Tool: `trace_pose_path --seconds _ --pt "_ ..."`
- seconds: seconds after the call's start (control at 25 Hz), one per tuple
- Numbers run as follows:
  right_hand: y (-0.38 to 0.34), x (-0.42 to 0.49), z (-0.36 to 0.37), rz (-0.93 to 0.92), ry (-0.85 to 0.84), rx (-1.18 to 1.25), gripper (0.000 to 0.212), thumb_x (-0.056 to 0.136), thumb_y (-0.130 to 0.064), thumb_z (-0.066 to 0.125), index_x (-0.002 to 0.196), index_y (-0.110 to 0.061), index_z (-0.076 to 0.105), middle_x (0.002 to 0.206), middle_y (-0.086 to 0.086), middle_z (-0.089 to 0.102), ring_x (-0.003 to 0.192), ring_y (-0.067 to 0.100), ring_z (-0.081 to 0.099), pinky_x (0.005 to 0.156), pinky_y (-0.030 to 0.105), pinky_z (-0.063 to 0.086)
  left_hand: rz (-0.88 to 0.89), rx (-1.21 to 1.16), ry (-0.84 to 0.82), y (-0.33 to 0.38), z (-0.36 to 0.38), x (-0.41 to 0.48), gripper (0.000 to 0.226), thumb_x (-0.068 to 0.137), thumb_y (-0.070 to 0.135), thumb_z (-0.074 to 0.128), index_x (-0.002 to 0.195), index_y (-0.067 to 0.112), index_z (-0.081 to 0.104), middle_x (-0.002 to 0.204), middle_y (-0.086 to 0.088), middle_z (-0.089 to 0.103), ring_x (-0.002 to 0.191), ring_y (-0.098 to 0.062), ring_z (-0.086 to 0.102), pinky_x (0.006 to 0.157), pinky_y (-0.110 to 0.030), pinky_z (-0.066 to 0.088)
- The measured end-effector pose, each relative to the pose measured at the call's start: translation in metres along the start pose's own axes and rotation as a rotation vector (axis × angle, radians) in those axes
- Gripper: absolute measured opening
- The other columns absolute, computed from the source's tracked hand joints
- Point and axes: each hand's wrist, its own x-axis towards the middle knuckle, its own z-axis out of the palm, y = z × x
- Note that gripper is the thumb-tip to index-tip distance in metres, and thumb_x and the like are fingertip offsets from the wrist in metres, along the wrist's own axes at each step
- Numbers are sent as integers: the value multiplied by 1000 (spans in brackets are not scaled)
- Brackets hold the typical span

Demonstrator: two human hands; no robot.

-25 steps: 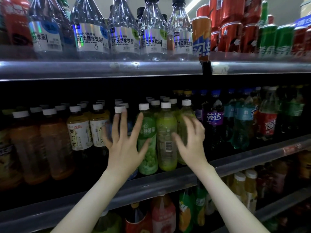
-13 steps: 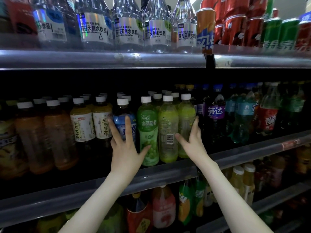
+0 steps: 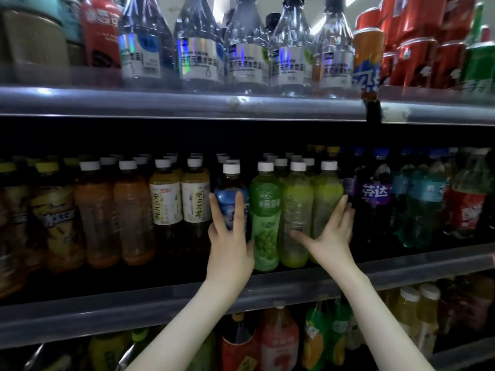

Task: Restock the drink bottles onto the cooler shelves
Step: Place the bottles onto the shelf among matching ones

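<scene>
Three green grape-drink bottles with white caps stand side by side at the front of the middle cooler shelf: the left one, the middle one and the right one. A blue-labelled bottle stands just left of them. My left hand lies flat with straight fingers against the blue-labelled bottle, its thumb by the left green bottle. My right hand has straight fingers on the right green bottle and its thumb across the middle one.
Left of the blue bottle stand tea bottles and orange drinks. Dark purple soda and other soft drinks fill the right. Clear water bottles and cans line the top shelf; more bottles sit on the lower shelf.
Both hands sank a little and closed in on the bottle group. The left hand's spread fingers settled on the blue-labelled bottle; the right hand moved onto the right green bottle.
</scene>
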Motion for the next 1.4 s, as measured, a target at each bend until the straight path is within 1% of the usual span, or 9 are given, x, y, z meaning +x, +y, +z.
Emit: trace_pose_path --seconds 0.12,0.24,0.32,0.4,0.52,0.76,0.88,1.08,1.4 --pt "-35 -11 6 -309 149 -63 111 82 -50 67 150 -25 -18 160 11 -11 145 18 -14 118 46 -3 44 -124 -17 -14 -9 -1 100 94 24 54 133 46 -34 148 2 -39 142 -33 11 102 -33 36" --pt "-79 -12 21 -596 68 -60 79 93 -44 48 152 -31 -4 160 5 5 146 12 -5 116 38 3 -31 -267 -23 -30 -17 12 113 84 25 68 137 47 -28 158 -4 7 137 -25 32 101 -30 38" --pt "-98 -2 30 -698 52 -119 69 96 -37 42 153 -26 6 159 9 13 146 20 5 117 38 9 -134 -399 -45 -37 -22 20 113 75 22 77 147 38 -8 147 1 38 129 -18 44 100 -30 44" --pt "-108 4 38 -737 41 -180 67 96 -26 49 153 -17 15 158 13 17 145 23 8 117 37 9 -209 -420 6 -47 -27 19 85 68 21 81 137 23 31 126 5 54 119 -16 53 91 -28 47" --pt "-121 -2 54 -763 44 -240 72 91 -12 58 151 -8 19 157 17 19 145 28 12 114 34 4 -301 -449 83 -71 -48 14 59 66 20 82 111 27 45 108 5 58 105 -16 58 83 -28 47" --pt "-167 9 99 -522 54 -534 88 96 -26 49 148 -6 -20 157 22 -14 145 39 -9 117 42 -4 -356 -224 121 -123 -87 20 58 66 23 83 113 17 49 113 -4 58 108 -25 56 89 -37 47" --pt "-172 21 117 -358 20 -587 80 99 -26 44 150 -8 -14 157 21 -12 145 40 -5 116 52 2 -321 -234 94 -132 -94 21 62 67 26 82 117 18 47 114 3 55 111 -20 54 90 -33 44" --pt "-170 19 124 -309 -103 -562 92 91 -6 57 151 -21 -11 156 13 -18 142 38 5 104 46 40 -280 -255 44 -137 -91 21 67 72 30 79 126 19 41 125 0 52 116 -19 50 90 -27 41" --pt "-172 17 115 -367 -171 -337 80 86 -5 63 150 -23 18 156 5 -14 140 32 4 112 42 29 -279 -301 -6 -145 -91 22 71 71 32 80 127 18 39 130 -3 51 118 -18 50 94 -31 44"
